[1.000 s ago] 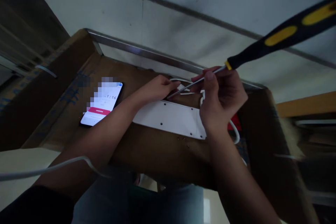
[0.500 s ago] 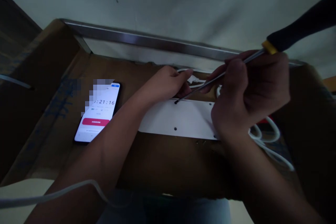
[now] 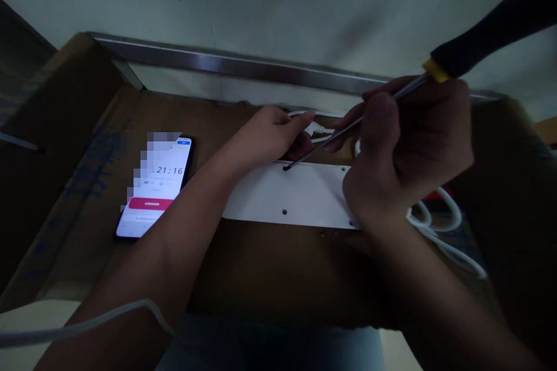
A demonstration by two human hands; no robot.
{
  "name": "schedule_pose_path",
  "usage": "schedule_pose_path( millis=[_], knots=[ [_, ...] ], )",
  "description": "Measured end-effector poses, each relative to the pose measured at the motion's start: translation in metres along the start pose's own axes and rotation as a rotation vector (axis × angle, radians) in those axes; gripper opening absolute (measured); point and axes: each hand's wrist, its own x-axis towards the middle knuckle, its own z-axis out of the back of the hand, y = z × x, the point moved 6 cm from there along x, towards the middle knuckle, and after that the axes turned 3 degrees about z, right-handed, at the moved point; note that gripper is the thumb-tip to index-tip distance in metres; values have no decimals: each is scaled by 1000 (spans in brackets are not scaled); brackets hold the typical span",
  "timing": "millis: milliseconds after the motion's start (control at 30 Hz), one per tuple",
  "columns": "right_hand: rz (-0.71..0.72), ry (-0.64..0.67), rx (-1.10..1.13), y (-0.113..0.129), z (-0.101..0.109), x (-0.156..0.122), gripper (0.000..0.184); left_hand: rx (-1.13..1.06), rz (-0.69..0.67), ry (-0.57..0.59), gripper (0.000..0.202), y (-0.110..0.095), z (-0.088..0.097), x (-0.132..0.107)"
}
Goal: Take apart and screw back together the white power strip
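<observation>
My right hand (image 3: 418,145) is closed around the metal shaft of a screwdriver (image 3: 398,94) with a black handle and yellow collar. The tool slants down to the left, and its tip meets a dark screw hole near the far edge of a long white casing (image 3: 256,197), which looks like the back of a power strip. My left hand (image 3: 278,133) rests at the casing's far edge, thumb pointing right and fingers curled, close to a white plug-like piece (image 3: 314,128). What those fingers grip, if anything, is hidden. Part of the casing's right end lies behind my right hand.
A lit phone (image 3: 152,191) showing a timer lies left of my left forearm. White cable (image 3: 448,220) coils at the right beside something red (image 3: 433,195). Tiny screws (image 3: 328,233) lie before the casing. Cardboard walls (image 3: 65,93) and a metal rail (image 3: 209,61) surround the work.
The whole view has shifted slightly, so everything sits a little further left. Both hands keep their places, and the screwdriver tip stays at the same hole.
</observation>
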Motion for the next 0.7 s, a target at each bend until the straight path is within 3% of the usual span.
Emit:
schedule_pose_path(
  millis=[133, 333, 700],
  knots=[
    [60, 28, -52, 6, 0, 0, 8, 14, 9, 9, 54, -2, 0, -1],
    [0, 50, -132, 6, 1, -3, 10, 12, 24, 30, 56, 0, 0, 0],
    [20, 125, -218, 16, -1, -5, 18, 28, -39, 82, 55, 0, -2, 2]
  ],
)
